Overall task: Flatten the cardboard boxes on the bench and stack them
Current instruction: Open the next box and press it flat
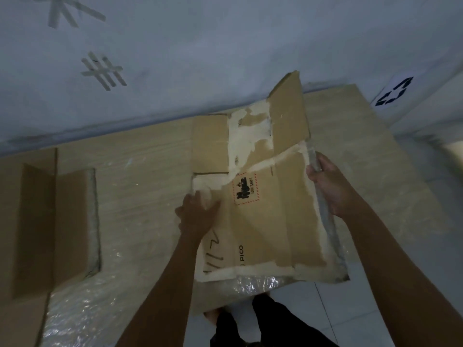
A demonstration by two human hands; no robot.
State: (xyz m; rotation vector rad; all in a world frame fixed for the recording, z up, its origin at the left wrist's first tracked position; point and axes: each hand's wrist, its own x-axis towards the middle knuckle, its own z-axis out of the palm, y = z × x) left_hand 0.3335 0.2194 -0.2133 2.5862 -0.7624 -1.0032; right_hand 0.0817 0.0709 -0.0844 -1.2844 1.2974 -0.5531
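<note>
A pale grey wall [225,46] fills the top of the view, with strips of tape [104,71] stuck on it in crossed patterns and a black-and-white marker [394,92] at the right. Below it runs a light wood-grain bench [140,171], partly covered near its front edge by clear bubble wrap [82,304]. On the left end of the bench lies a flattened brown cardboard box [37,221], one flap raised a little. At the middle right, a second cardboard box [263,196], collapsed almost flat and torn in pale patches across its surface, sits over the bench and overhangs its front edge; it bears a red-bordered battery label [244,189] and the printed word PICO. The person's right hand [328,186] grips the taped right edge of this box, fingers curled round it. The left hand [198,211] pinches the box's left edge at a torn pale patch, fingers closed on the cardboard. White floor tiles [325,309] and dark trousers [250,326] show at the bottom.
</note>
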